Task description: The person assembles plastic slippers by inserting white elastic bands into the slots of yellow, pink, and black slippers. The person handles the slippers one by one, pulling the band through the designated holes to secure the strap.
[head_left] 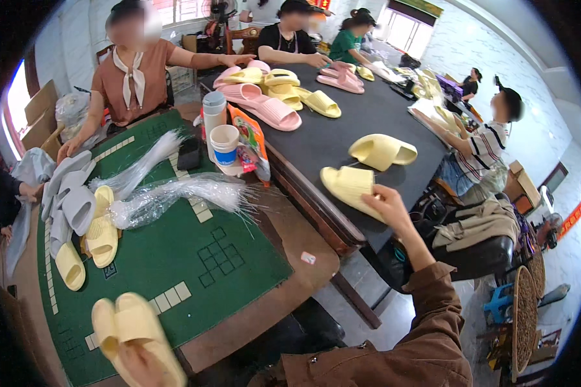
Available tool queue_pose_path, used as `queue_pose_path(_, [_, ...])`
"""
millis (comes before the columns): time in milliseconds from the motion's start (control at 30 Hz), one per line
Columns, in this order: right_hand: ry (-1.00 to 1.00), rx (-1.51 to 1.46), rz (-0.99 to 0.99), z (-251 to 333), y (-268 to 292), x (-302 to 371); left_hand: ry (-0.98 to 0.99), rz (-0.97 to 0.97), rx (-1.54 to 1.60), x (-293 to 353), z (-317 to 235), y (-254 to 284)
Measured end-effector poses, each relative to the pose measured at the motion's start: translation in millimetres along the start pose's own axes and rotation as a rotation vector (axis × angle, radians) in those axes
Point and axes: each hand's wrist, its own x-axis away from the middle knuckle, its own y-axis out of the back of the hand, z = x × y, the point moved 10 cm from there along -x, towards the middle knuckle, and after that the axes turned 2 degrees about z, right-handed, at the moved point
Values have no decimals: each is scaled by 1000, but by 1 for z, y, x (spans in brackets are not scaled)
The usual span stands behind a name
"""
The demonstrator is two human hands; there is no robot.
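Note:
At the lower left, my left hand (152,364) is closed on a pair of pale yellow slippers (139,322) over the near edge of the green table; its fingers are partly hidden by them. My right hand (388,206) reaches out to the black table and pinches the heel end of a yellow slipper (347,184). Just beyond that one lies another yellow slipper (386,151). Farther along the black table are a pink slipper (271,111), a yellow slipper (319,103) and several more in both colours.
Grey slippers (77,208) and a yellow slipper (102,242) lie on the green table (239,284) near bundles of clear plastic strips (174,200). A paper cup (224,147) and a bottle (214,111) stand at its far corner. Several people sit around the tables.

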Motion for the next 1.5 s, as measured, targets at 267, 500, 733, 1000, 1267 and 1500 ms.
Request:
queue_pose_path(267, [160, -447, 356, 128, -108, 89, 81, -139, -553, -29, 146, 120])
queue_pose_path(500, [232, -697, 556, 191, -255, 117, 142, -231, -753, -8, 334, 177])
queue_pose_path(733, [523, -176, 239, 174, -285, 110, 70, -371, -271, -11, 121, 104])
queue_pose_path(1000, [529, 268, 69, 171, -197, 130, -339, 76, 302, -25, -162, 4])
queue_pose_path(1267, [408, 433, 112, 120, -196, 131, -459, 13, 67, -37, -260, -93])
queue_pose_path(1500, [479, 357, -115, 116, -167, 123, -467, 52, 147, -44, -228, -95])
